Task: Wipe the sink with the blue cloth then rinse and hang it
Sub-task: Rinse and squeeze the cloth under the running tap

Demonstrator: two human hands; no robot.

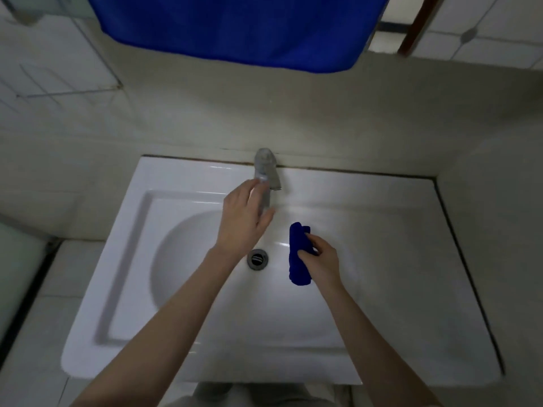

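Apparently between wiping and rinsing; hanging not yet done, no running water visible. Left hand [244, 218] at the blurred metal tap [267, 168], grip or mere touch impossible to tell; right hand [321, 259] clamped on the bunched, plush blue cloth [296, 268] above the bowl, just right of the round drain [258, 258]. Glossy white sink [396, 230], rectangular rim around an oval bowl.
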